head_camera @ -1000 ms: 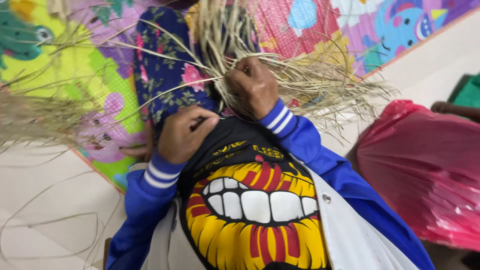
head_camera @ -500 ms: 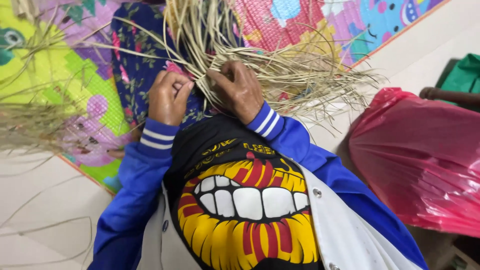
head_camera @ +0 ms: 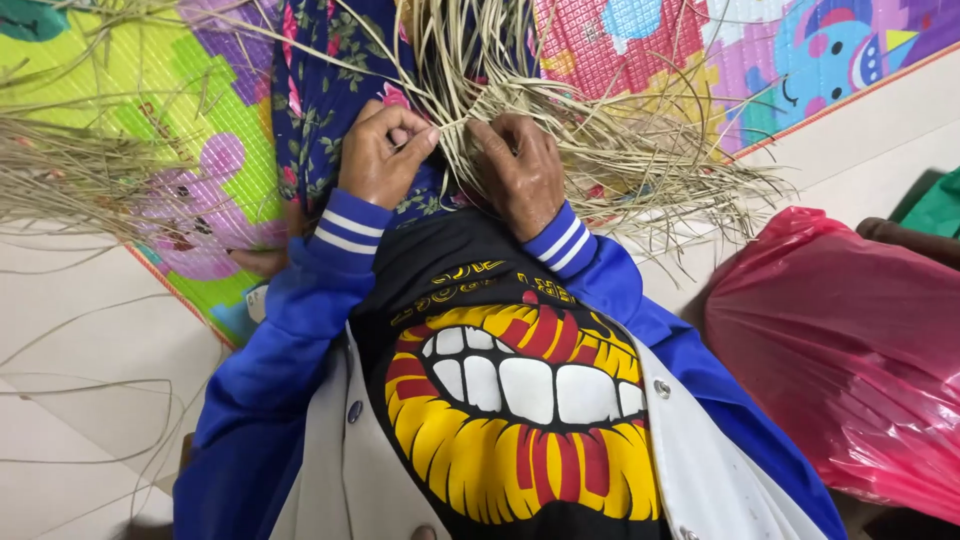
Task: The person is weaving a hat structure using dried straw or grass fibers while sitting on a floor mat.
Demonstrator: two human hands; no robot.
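Note:
A bundle of dry, pale straw strips (head_camera: 560,120) fans out over my lap and the play mat. My left hand (head_camera: 380,155) pinches a few strips between thumb and fingers at the bundle's near end. My right hand (head_camera: 520,170) presses down on the same strips just to the right, fingers curled around them. Both hands sit close together above my dark floral-print skirt (head_camera: 320,90). Blue sleeves with white-striped cuffs cover my wrists.
A colourful foam play mat (head_camera: 120,80) lies under the work. More loose straw (head_camera: 70,180) is piled at the left, with thin strands trailing over the pale floor (head_camera: 80,350). A pink plastic bag (head_camera: 850,350) sits at the right, a green object (head_camera: 935,205) behind it.
My left hand has moved up from my chest to the bundle, next to my right hand. Both hands now grip the strips together.

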